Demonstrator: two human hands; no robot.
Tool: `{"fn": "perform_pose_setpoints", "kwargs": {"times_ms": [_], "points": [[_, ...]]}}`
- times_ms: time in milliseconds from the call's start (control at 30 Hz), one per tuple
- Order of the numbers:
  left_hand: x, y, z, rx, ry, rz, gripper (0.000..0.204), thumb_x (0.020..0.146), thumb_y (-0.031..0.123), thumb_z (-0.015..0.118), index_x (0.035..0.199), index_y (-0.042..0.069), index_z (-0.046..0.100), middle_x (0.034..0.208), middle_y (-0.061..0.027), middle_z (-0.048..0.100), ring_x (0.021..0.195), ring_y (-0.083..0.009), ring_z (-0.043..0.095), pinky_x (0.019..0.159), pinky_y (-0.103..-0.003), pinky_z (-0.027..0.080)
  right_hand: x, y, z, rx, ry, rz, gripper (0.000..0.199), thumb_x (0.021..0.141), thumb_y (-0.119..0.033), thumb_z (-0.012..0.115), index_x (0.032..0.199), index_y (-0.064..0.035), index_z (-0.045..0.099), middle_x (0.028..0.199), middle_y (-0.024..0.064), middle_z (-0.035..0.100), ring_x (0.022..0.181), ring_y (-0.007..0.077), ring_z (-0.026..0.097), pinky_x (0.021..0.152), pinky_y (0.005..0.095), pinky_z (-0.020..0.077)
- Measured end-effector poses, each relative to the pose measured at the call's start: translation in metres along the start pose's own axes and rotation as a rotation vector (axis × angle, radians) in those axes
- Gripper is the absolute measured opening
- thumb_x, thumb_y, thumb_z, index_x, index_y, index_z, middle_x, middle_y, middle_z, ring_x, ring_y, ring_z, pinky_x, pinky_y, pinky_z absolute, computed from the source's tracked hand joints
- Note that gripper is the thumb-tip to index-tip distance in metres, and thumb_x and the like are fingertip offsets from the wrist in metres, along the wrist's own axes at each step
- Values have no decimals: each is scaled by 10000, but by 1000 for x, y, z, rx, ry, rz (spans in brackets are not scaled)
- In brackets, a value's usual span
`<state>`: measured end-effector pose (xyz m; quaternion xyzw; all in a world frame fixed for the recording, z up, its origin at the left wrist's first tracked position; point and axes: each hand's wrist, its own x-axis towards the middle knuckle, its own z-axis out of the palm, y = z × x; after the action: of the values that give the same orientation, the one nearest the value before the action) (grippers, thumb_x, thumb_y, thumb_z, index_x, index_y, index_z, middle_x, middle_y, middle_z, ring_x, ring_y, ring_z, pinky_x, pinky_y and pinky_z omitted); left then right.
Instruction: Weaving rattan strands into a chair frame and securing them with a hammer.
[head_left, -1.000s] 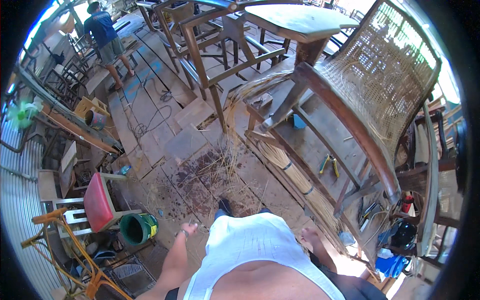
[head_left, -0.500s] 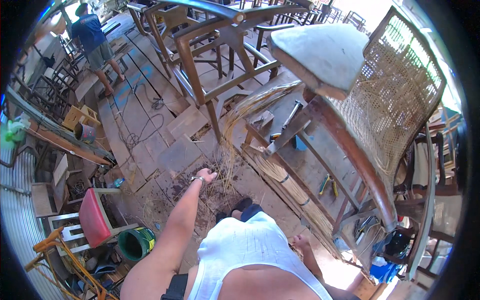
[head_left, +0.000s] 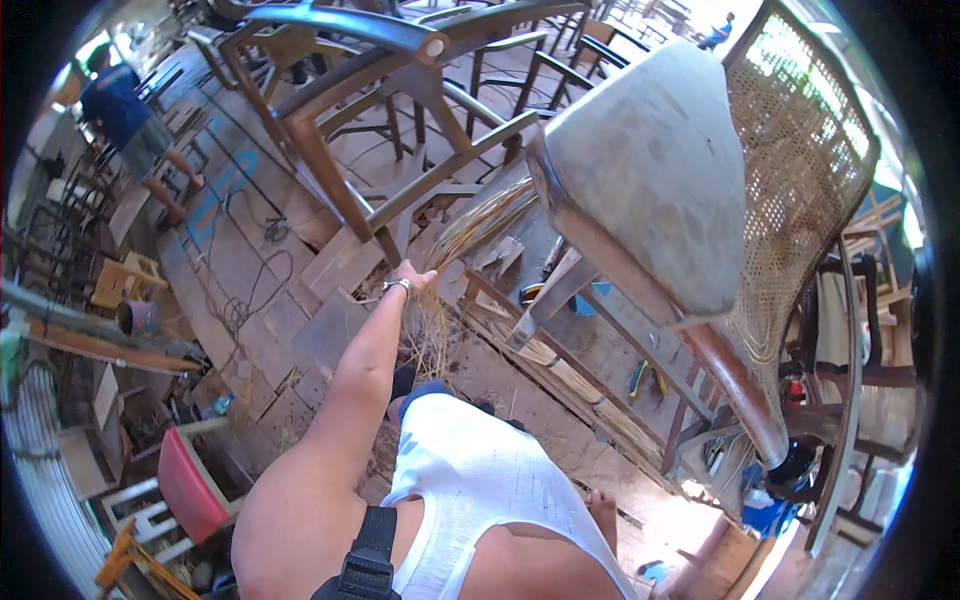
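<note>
My left hand [head_left: 412, 276], with a watch on its wrist, is stretched forward and closed at the near end of a loose bundle of pale cane strands [head_left: 490, 222]. More strands hang and lie scattered below it on the floor. My right hand [head_left: 602, 506] is low beside my body, its fingers curled; my torso partly hides it, and what it may hold does not show. A tied bundle of cane [head_left: 575, 378] lies along a wooden rail to the right. Above it stands a wooden chair with a pale seat [head_left: 655, 170] and a woven cane back [head_left: 795, 150].
Wooden chair frames [head_left: 340, 190] crowd the far side. Pliers [head_left: 637, 378] lie under the caned chair. A red-seated chair [head_left: 190, 483] and a small wooden stool [head_left: 125, 280] are at left. A co-worker [head_left: 125, 115] stands at far left; a cable [head_left: 245, 300] loops over the floor boards.
My left hand has moved forward from the scattered strands on the floor to the loose cane bundle. My view has shifted, bringing the chair seat closer. My right hand stays low at my side.
</note>
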<state>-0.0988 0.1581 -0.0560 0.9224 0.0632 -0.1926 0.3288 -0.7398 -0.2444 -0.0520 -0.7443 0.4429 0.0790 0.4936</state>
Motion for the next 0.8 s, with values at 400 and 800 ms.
{"fn": "perform_pose_setpoints", "kwargs": {"times_ms": [400,800], "points": [[48,15,7,-183,-249,56,1131,530,555,860,1344,-73,387,1317,-221,509,1199,-307,517,1006,-372,422,-154,-77,151,-351,89,448,326,835,-336,582,822,-23,672,876,212,671,825,341,647,689,455,496],[18,38,48,-222,-498,307,477,785,396,725,1074,25,645,1029,-113,696,934,-232,658,852,-320,494,-160,-24,305,-239,186,415,409,888,-366,546,1006,10,654,982,216,665,878,365,651,778,416,500]]}}
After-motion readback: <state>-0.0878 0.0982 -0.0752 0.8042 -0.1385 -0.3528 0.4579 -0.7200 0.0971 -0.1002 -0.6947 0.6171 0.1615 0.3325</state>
